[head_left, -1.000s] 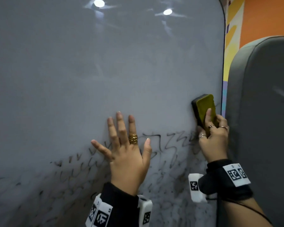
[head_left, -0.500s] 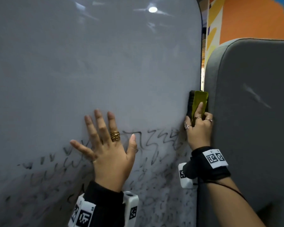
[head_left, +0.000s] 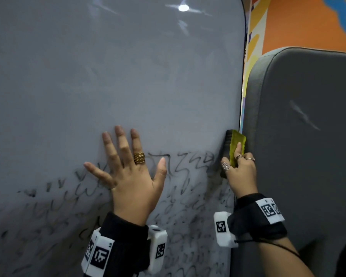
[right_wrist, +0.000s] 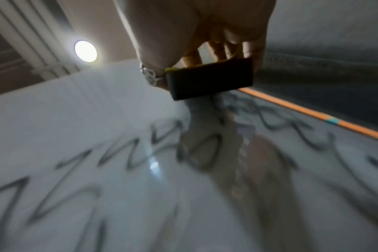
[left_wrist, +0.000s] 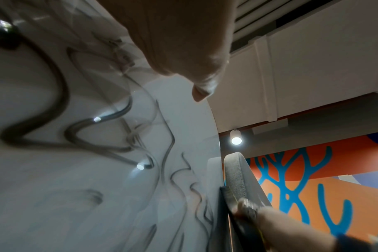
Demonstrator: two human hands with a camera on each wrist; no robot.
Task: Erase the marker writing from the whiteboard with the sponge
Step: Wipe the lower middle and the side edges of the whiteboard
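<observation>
Board: the whiteboard [head_left: 108,76] stands upright; its upper part is wiped grey with faint smears, and light spots reflect near its top.
Writing: black marker scribbles [head_left: 188,160] cover the lower part, from the left edge across to the right edge.
Sponge: the sponge [head_left: 235,144], yellow on the back and dark on the wiping side, lies against the board at its right edge, just above the top line of writing and beside the grey pad [head_left: 308,136].
Right hand: the right hand [head_left: 241,172] pinches the sponge, thumb on one side and fingers curled over the yellow back.
Left hand: the left hand [head_left: 130,176] lies flat on the board over the writing, fingers straight and spread.
Behind: an orange wall [head_left: 308,23] with blue shapes.
</observation>
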